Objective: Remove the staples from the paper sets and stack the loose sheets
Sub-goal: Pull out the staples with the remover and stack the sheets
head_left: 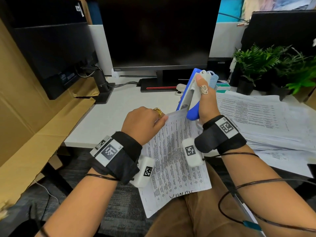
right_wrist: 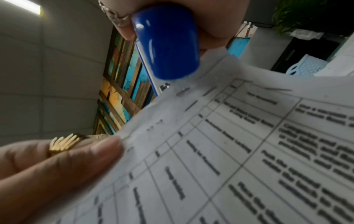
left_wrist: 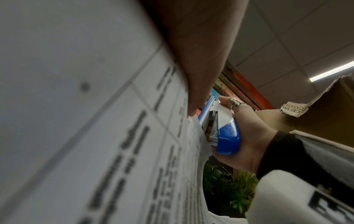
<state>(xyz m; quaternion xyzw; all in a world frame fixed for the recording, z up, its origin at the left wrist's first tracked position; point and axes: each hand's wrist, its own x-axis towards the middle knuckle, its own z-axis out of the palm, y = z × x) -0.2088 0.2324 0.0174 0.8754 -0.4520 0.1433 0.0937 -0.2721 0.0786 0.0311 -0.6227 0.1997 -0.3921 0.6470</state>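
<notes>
The left hand (head_left: 142, 124) pinches the top edge of the paper set (head_left: 172, 161), held in the air over the lap, before the desk's (head_left: 109, 117) front edge; the right hand (head_left: 207, 103) grips a blue stapler (head_left: 189, 96), its back end touching the paper's top corner.

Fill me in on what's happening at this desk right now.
A person sits at a white desk, working on a printed paper set held over their lap. The left hand pinches the set near its top edge, while the right hand grips a blue stapler with its rear end at the top corner, apparently to pry out a staple. A stack of sheets lies on the desk to the right. Whether the staple is out yet cannot be seen.
</notes>
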